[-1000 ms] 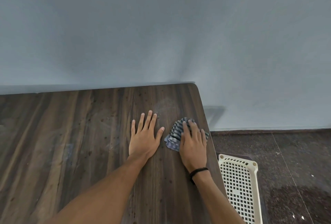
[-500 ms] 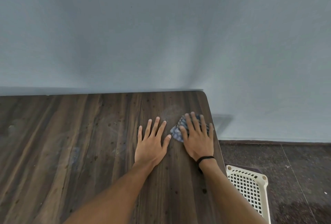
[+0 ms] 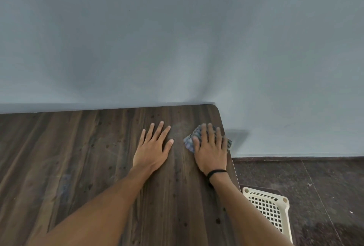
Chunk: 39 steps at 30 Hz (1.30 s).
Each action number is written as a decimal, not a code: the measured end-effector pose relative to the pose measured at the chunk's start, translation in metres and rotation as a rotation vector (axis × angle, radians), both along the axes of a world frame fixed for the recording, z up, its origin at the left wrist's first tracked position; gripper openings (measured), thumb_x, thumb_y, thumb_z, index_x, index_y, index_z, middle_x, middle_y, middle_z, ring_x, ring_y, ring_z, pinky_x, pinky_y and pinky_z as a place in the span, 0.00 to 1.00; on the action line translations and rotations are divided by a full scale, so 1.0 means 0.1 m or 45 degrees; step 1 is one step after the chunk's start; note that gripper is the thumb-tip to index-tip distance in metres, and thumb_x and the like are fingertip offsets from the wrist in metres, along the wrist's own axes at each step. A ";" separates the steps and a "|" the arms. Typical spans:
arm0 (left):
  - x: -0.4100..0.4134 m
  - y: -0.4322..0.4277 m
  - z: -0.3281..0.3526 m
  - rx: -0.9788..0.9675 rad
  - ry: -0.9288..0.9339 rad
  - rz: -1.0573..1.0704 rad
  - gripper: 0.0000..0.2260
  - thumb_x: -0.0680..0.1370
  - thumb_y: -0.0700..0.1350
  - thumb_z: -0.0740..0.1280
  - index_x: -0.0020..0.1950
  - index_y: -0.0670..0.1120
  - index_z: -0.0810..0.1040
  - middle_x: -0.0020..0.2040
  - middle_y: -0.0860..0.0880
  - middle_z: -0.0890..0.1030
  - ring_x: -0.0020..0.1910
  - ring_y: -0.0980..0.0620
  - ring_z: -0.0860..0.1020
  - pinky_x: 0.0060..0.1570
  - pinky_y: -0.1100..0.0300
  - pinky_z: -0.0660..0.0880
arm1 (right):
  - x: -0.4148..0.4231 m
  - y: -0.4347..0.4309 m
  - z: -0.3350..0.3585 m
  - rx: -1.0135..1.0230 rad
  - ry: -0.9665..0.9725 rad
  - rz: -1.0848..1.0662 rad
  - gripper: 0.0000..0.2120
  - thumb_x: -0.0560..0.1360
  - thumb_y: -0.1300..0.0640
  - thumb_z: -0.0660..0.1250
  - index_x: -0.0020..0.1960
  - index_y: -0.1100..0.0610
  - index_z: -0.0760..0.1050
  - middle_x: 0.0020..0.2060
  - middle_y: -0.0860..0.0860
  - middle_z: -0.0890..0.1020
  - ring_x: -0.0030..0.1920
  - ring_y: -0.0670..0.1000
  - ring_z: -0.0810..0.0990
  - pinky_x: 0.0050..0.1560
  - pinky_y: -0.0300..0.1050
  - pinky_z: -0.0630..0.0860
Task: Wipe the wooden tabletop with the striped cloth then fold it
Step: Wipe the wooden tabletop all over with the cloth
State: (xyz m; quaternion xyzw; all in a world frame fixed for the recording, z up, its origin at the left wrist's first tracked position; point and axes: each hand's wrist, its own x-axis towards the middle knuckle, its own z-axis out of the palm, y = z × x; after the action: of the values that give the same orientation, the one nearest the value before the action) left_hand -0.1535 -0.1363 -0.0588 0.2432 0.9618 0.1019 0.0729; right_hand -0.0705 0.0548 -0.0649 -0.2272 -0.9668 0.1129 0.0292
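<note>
Striped cloth [image 3: 189, 141] lies bunched at the dark wooden table's [image 3: 78, 157] far right corner, pressed under the flat right hand [image 3: 211, 148]. Left hand [image 3: 152, 147] rests flat beside it. Grey wall behind; cream plastic basket [image 3: 268, 209] on speckled floor [image 3: 325, 186].

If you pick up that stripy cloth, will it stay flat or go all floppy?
Probably floppy: the striped cloth lies bunched in folds under the right hand. Likely light too, since it looks thin. It should slide easily over the smooth wooden tabletop.
</note>
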 end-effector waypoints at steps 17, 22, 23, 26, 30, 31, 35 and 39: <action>-0.02 0.00 -0.03 -0.034 0.070 0.016 0.28 0.83 0.64 0.42 0.81 0.58 0.45 0.81 0.56 0.43 0.80 0.52 0.38 0.78 0.48 0.41 | -0.86 0.18 0.02 -0.064 -0.045 -0.116 0.31 0.84 0.38 0.46 0.83 0.51 0.51 0.82 0.54 0.55 0.81 0.58 0.51 0.79 0.61 0.47; 0.00 0.02 -0.02 -0.028 0.084 0.017 0.28 0.83 0.64 0.42 0.81 0.58 0.46 0.81 0.56 0.43 0.80 0.52 0.38 0.78 0.49 0.40 | -0.72 0.38 0.01 -0.003 -0.007 0.089 0.32 0.82 0.36 0.44 0.82 0.50 0.53 0.81 0.52 0.57 0.81 0.56 0.54 0.79 0.58 0.50; -0.01 0.02 -0.02 -0.028 0.089 0.018 0.28 0.83 0.64 0.43 0.81 0.58 0.46 0.81 0.56 0.43 0.80 0.52 0.38 0.78 0.49 0.40 | -0.78 0.41 0.03 -0.029 -0.011 -0.023 0.32 0.83 0.37 0.45 0.82 0.51 0.53 0.81 0.53 0.58 0.81 0.57 0.54 0.79 0.59 0.50; -0.01 0.00 -0.03 -0.037 0.093 0.012 0.28 0.83 0.64 0.43 0.81 0.57 0.47 0.82 0.56 0.44 0.80 0.52 0.39 0.78 0.49 0.40 | -0.96 0.22 0.05 -0.075 -0.059 -0.110 0.31 0.84 0.40 0.46 0.83 0.54 0.51 0.82 0.56 0.54 0.81 0.59 0.51 0.79 0.61 0.46; 0.02 0.02 -0.03 -0.017 0.081 0.011 0.28 0.83 0.64 0.42 0.81 0.58 0.46 0.82 0.56 0.44 0.80 0.52 0.38 0.78 0.49 0.40 | -0.69 0.26 0.01 0.003 -0.033 0.147 0.33 0.82 0.37 0.41 0.83 0.51 0.52 0.81 0.53 0.56 0.81 0.57 0.52 0.79 0.58 0.47; 0.01 0.02 -0.02 -0.020 0.085 0.013 0.28 0.83 0.64 0.43 0.81 0.58 0.46 0.82 0.56 0.43 0.80 0.52 0.38 0.78 0.49 0.40 | -0.70 0.32 0.02 0.009 -0.025 0.073 0.33 0.82 0.37 0.43 0.83 0.51 0.52 0.81 0.53 0.57 0.81 0.57 0.53 0.79 0.59 0.48; -0.02 0.01 -0.02 -0.028 0.079 0.009 0.28 0.83 0.64 0.42 0.81 0.57 0.46 0.81 0.56 0.43 0.80 0.51 0.38 0.78 0.48 0.40 | -1.03 0.24 0.06 -0.081 -0.071 -0.133 0.31 0.85 0.40 0.46 0.83 0.54 0.49 0.82 0.56 0.53 0.81 0.59 0.50 0.79 0.61 0.45; 0.02 0.01 -0.04 -0.032 0.072 -0.002 0.28 0.83 0.64 0.41 0.81 0.58 0.45 0.81 0.55 0.42 0.80 0.51 0.38 0.78 0.48 0.41 | -0.76 0.27 0.00 -0.003 -0.019 0.158 0.31 0.84 0.39 0.44 0.83 0.51 0.52 0.81 0.53 0.56 0.81 0.57 0.53 0.79 0.58 0.47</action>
State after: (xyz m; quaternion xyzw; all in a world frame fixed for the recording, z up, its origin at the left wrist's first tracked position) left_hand -0.1520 -0.1349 -0.0625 0.2457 0.9646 0.0827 0.0488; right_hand -0.1464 0.0813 -0.0647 -0.1677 -0.9791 0.1138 0.0146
